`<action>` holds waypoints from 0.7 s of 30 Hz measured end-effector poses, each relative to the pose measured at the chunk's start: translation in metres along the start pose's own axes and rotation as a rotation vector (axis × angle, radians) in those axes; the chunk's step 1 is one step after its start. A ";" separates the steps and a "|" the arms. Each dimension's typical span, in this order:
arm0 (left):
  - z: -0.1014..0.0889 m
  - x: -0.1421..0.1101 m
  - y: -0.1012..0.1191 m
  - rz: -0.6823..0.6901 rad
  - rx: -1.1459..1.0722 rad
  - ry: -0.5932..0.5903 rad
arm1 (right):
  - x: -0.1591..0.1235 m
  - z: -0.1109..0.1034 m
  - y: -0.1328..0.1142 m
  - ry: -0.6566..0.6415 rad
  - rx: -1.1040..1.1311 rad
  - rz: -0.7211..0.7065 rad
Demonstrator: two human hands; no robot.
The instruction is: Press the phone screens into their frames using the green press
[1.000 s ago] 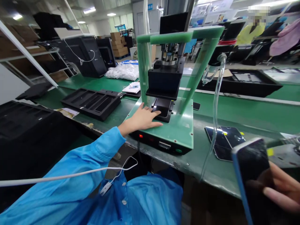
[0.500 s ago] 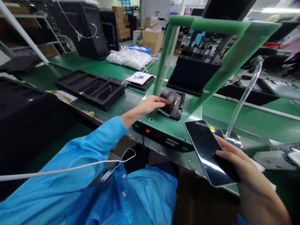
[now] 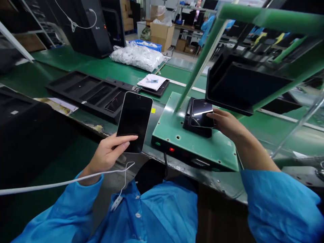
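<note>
My left hand is closed on the lower end of a smartphone, its dark screen facing up, held out over the bench edge. A yellow tab sticks out at that phone's right side. My right hand grips the right end of another smartphone, which lies at or just over the black fixture on the green press base. Whether this phone is fully seated I cannot tell. Above it hangs the press's black upper plate inside the green frame.
Left of the press lies a black compartment tray holding a phone. Behind are a white paper on a black tray, a bag of white items and a blue bin. A white cord crosses in front of my body.
My left hand has lifted a phone off the fixture and drawn it left towards me. My right hand has carried its phone from the bench's right side to the fixture. The view has shifted.
</note>
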State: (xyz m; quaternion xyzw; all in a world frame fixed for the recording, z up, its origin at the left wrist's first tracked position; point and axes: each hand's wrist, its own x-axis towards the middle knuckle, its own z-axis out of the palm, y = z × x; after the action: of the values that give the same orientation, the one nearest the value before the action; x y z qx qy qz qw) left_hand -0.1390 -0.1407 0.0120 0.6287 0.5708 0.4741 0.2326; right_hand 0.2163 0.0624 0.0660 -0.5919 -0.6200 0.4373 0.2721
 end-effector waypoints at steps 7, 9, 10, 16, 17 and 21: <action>0.048 0.032 -0.025 0.476 0.771 -0.042 | -0.004 0.003 -0.016 0.054 -0.715 0.013; 0.065 0.042 -0.031 0.502 0.893 -0.085 | -0.015 0.003 -0.013 0.071 -0.935 -0.030; 0.070 0.046 -0.034 0.507 0.919 -0.103 | -0.023 0.000 -0.007 0.054 -1.036 -0.077; 0.079 0.058 -0.043 0.523 0.884 -0.151 | -0.097 -0.022 0.084 -0.067 -1.110 -0.738; 0.079 0.058 -0.044 0.530 0.884 -0.152 | -0.109 -0.022 0.098 -0.028 -1.122 -0.792; 0.075 0.056 -0.054 0.516 0.891 -0.121 | -0.140 -0.034 0.122 0.082 -1.066 -0.856</action>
State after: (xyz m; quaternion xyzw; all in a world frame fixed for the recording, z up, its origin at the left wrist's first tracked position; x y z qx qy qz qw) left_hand -0.1069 -0.0570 -0.0478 0.8133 0.5293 0.1895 -0.1495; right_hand 0.3269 -0.0768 0.0019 -0.3636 -0.9193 -0.0964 0.1157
